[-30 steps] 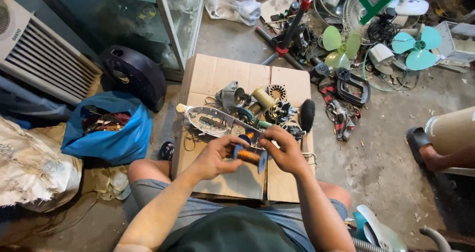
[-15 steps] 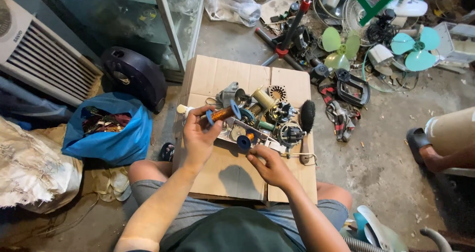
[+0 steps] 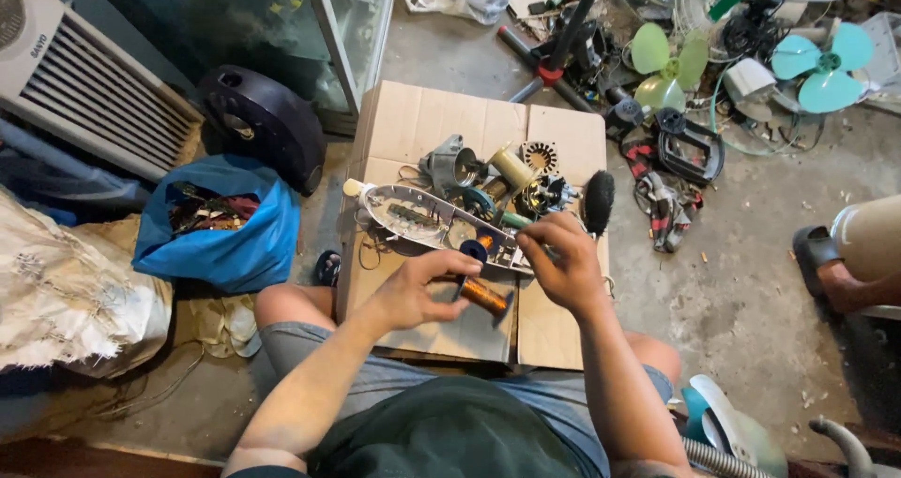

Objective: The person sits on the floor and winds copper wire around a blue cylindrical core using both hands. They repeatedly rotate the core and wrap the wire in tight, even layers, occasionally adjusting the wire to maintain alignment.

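I sit on the floor at a flattened cardboard sheet (image 3: 422, 121) strewn with motor parts. My left hand (image 3: 418, 290) grips a spool of copper wire (image 3: 485, 297) with dark end caps, held over the cardboard near my knees. My right hand (image 3: 563, 267) is just to its right and slightly higher. Its fingers are pinched on the end of a green-handled tool (image 3: 509, 218) at the edge of a long white housing (image 3: 413, 217) with a circuit board inside. A black round brush (image 3: 598, 201) lies just beyond my right hand.
A grey motor casing (image 3: 450, 164), a cream cylinder (image 3: 513, 168) and a copper-wound motor (image 3: 540, 197) lie on the cardboard. A blue bag (image 3: 225, 229), black fan housing (image 3: 267, 126) and white grille unit (image 3: 84, 84) sit left. Fan blades (image 3: 662, 60) and another person's sandalled foot (image 3: 826, 262) are at right.
My left hand reached up to the parts pile and has come back toward me holding the spool. My right hand moved from my lap up to the white housing.
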